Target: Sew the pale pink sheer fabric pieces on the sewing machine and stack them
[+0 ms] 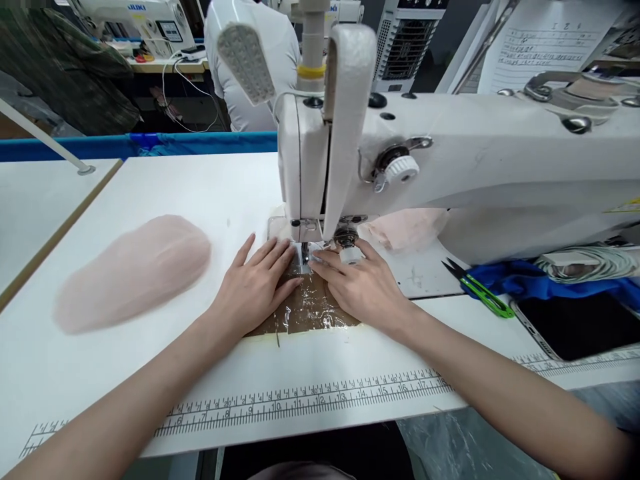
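Observation:
My left hand lies flat, fingers stretched toward the presser foot of the white sewing machine. My right hand lies flat opposite it, fingertips meeting the left ones just under the needle. Both press on a brown, glossy taped patch on the machine bed. Whether a small piece sits under the fingertips is hidden. A pale pink fabric stack lies to the left of my left hand. More pink fabric sits behind the needle arm.
Green thread snips lie right of my right hand, beside blue cloth and a dark tablet. A printed ruler strip runs along the table's front edge. A person in white stands behind a blue bin wall.

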Demonstrator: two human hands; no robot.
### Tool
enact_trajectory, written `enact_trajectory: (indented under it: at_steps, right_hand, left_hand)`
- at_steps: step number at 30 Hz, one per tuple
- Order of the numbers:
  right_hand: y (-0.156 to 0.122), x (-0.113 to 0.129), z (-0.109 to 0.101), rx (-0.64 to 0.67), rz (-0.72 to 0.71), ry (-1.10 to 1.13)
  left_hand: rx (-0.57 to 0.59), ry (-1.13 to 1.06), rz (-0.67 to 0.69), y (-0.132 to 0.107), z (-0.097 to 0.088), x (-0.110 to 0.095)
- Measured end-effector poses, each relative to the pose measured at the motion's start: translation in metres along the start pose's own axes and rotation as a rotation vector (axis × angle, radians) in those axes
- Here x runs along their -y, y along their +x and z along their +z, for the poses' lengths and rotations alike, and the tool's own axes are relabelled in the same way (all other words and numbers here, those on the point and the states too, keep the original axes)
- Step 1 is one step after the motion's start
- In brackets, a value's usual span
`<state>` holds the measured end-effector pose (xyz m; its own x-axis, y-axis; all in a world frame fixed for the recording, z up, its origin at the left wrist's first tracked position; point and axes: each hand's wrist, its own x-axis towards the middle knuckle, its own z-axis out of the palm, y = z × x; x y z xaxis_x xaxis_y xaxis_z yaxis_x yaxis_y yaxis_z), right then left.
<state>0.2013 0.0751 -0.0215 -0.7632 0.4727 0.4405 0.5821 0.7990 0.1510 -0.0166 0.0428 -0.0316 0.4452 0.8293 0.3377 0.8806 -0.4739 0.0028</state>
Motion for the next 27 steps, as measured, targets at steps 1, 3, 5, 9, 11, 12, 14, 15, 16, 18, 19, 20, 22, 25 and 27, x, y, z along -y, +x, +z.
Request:
enact_trajectory:
  at_steps: [1, 3, 5, 9, 11, 12, 14, 15, 16, 18, 19, 20, 22, 25, 27]
  right_hand:
    - [0.000, 0.000, -0.001, -0.007, 0.002, 0.009]
    - [0.000, 0.000, -0.004, -0.025, 0.002, 0.020]
    - [0.000, -0.001, -0.006, -0.047, 0.001, 0.024]
    - [0.000, -0.003, -0.008, -0.069, 0.023, 0.046]
    - [0.000, -0.005, -0.008, -0.078, 0.030, 0.050]
    - [0.000, -0.006, -0.008, -0.082, 0.030, 0.049]
    - [-0.001, -0.007, -0.008, -0.081, 0.031, 0.055]
    - [-0.001, -0.007, -0.008, -0.077, 0.035, 0.066]
    - [-0.001, -0.008, -0.008, -0.073, 0.043, 0.085]
    - [-0.001, -0.008, -0.009, -0.071, 0.069, 0.140]
    - [-0.001, -0.007, -0.009, -0.069, 0.088, 0.172]
    - [-0.001, -0.007, -0.009, -0.068, 0.112, 0.204]
    - [-0.001, -0.005, -0.010, -0.067, 0.163, 0.274]
    - [0.000, 0.001, -0.012, -0.011, 0.233, 0.418]
    - [0.001, 0.004, -0.015, 0.076, 0.276, 0.556]
  left_hand:
    - [0.003, -0.001, -0.011, 0.000, 0.000, 0.000]
    - [0.005, 0.012, -0.026, 0.001, -0.001, 0.001]
    - [-0.007, 0.045, -0.027, 0.001, -0.003, 0.000]
    - [-0.053, 0.157, -0.020, -0.003, -0.012, -0.014]
    - [-0.070, 0.122, 0.082, -0.009, -0.021, -0.027]
    - [-0.085, 0.035, 0.212, -0.012, -0.025, -0.033]
    - [-0.068, -0.166, 0.489, -0.017, -0.035, -0.039]
    - [-0.066, -0.227, 0.548, -0.018, -0.039, -0.040]
    - [-0.089, -0.256, 0.527, -0.018, -0.042, -0.037]
    - [-0.124, -0.215, 0.326, -0.016, -0.044, -0.028]
    - [-0.104, -0.164, 0.207, -0.015, -0.044, -0.022]
    - [-0.047, -0.112, 0.107, -0.013, -0.042, -0.017]
    - [0.096, -0.071, -0.009, -0.013, -0.037, -0.010]
    - [0.186, -0.146, -0.113, -0.014, -0.032, -0.011]
    - [0.164, -0.250, -0.192, -0.015, -0.034, -0.016]
